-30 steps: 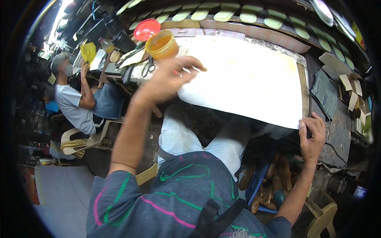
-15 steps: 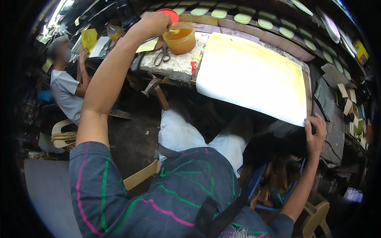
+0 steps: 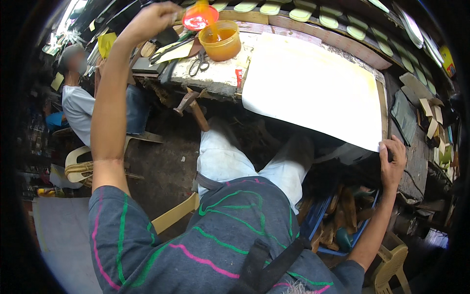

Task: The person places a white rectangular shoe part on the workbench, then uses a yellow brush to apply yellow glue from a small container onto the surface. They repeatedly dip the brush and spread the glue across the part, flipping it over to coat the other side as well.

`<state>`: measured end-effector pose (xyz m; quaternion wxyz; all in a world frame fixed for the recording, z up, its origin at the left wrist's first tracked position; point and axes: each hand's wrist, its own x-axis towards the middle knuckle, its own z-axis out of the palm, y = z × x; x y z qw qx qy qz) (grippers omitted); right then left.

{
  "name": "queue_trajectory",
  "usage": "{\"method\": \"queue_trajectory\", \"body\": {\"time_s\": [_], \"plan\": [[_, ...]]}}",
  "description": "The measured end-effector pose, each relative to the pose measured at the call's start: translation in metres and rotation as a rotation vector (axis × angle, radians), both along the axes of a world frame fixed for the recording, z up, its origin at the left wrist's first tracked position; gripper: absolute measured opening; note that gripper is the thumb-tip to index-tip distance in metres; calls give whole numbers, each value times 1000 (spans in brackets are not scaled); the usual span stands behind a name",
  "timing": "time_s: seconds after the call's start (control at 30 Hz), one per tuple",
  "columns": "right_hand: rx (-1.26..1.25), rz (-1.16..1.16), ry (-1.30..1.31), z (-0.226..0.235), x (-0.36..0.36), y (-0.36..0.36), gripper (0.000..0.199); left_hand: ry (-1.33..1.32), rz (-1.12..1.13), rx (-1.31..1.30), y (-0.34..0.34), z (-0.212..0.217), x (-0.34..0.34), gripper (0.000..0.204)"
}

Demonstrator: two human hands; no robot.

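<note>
My left hand (image 3: 154, 20) is raised at the bench's far left, closed on what looks like a spreader. Its handle is hard to make out, and its end (image 3: 202, 7) is coated in orange glue. A thick strand runs from it into a translucent tub (image 3: 220, 51) of amber glue. Behind the tub is a red lid (image 3: 199, 20). On the bench lies a large white sheet (image 3: 313, 93), yellowish along its far side. My right hand (image 3: 392, 159) pinches the sheet's near right corner between thumb and fingers.
Black scissors (image 3: 199, 64) and a small red packet (image 3: 239, 77) lie near the tub. A hammer (image 3: 193, 108) hangs at the bench edge. Shoe insoles (image 3: 328, 18) line the back. A blue crate (image 3: 313, 230) holds wooden pieces. A person (image 3: 76, 93) sits at left.
My left hand has risen and moved left, lifting the coated end out of the tub, with glue now trailing down. My right hand remains at the sheet's corner.
</note>
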<state>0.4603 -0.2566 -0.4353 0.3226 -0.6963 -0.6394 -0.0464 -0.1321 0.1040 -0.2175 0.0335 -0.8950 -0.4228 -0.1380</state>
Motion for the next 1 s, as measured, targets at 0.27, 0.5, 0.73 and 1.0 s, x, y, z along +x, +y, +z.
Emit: {"method": "queue_trajectory", "body": {"time_s": [0.27,0.5,0.73,1.0], "plan": [[0,6,-5,1,0,0,11,-920,-182,-543,-58,36,-10,35],[4,-9,1,0,0,-1,9,-517,-123,-325,-118,-73,101,25],[12,15,-10,-1,2,2,9,-46,153,52,-165,-171,144,21],[17,-5,-18,-2,1,1,9,121,306,178,-157,-160,117,19]]}}
